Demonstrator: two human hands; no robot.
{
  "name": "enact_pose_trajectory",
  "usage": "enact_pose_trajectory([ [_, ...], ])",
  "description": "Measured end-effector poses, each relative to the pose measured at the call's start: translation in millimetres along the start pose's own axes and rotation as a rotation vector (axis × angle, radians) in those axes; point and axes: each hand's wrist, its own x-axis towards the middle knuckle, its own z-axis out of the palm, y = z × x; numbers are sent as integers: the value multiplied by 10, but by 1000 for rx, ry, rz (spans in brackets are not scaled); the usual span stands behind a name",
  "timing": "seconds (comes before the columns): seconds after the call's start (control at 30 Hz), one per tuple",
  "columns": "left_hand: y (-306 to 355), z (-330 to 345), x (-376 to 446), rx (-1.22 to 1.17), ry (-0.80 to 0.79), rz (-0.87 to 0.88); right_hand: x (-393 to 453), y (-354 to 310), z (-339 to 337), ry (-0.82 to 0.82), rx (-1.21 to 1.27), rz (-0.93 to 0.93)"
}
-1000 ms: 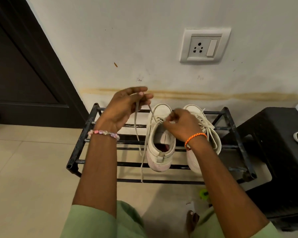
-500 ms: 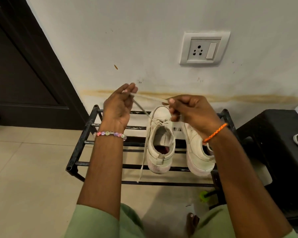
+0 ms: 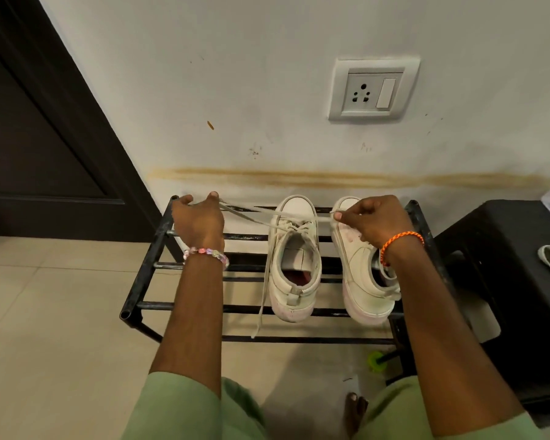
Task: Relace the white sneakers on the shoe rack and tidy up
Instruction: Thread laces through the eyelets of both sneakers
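Compared with half a second ago, the hands have been spread way further apart and lowered, so the lace is now stretched nearly flat across the top of the left sneaker. One end is pinched by the left hand at centre-left of the frame, the other by the right hand, which is held over the right sneaker. A loose end is left dangling past the black shoe rack. Beige floor tiles are seen lower left, a socket upper right on the stained wall, a dark door upper left.
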Motion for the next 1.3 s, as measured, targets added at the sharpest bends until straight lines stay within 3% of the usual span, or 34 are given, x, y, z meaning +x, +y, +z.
enact_pose_trajectory([
  [0.07, -8, 5, -12, 272, 6, 160, 11, -27, 19, -86, 103, -8],
  [0.1, 9, 20, -45, 310, -63, 266, 3, -53, 28, -146, 179, -8],
  [0.2, 100, 108, -251, 318, -522, 499, -58, -127, 59, -261, 306, -80],
  [0.3, 177, 198, -456, 352, -928, 474, -78, -150, 94, -210, 284, -194],
  [0.4, 175, 225, -499, 403, -1071, 439, -41, -124, 116, -99, 129, -296],
  [0.57, 150, 210, -487, 402, -1006, 382, -25, -98, 186, -69, 112, -291],
  [0.63, 133, 213, -463, 462, -927, 368, -31, -81, 227, -130, 65, -204],
  [0.73, 91, 224, -474, 597, -865, 360, -93, -29, 336, -283, -203, -138],
  [0.9, -21, 243, -556, 831, -734, 470, -140, -76, 422, -186, -387, -154],
  [1.0, -61, 222, -548, 828, -723, 496, -97, -66, 435, -195, -317, -66],
  [1.17, -114, 247, -564, 856, -695, 548, -63, -61, 385, -253, 87, 240],
  [1.3, -198, 297, -584, 870, -709, 607, -45, -46, 362, -243, 227, 339],
])
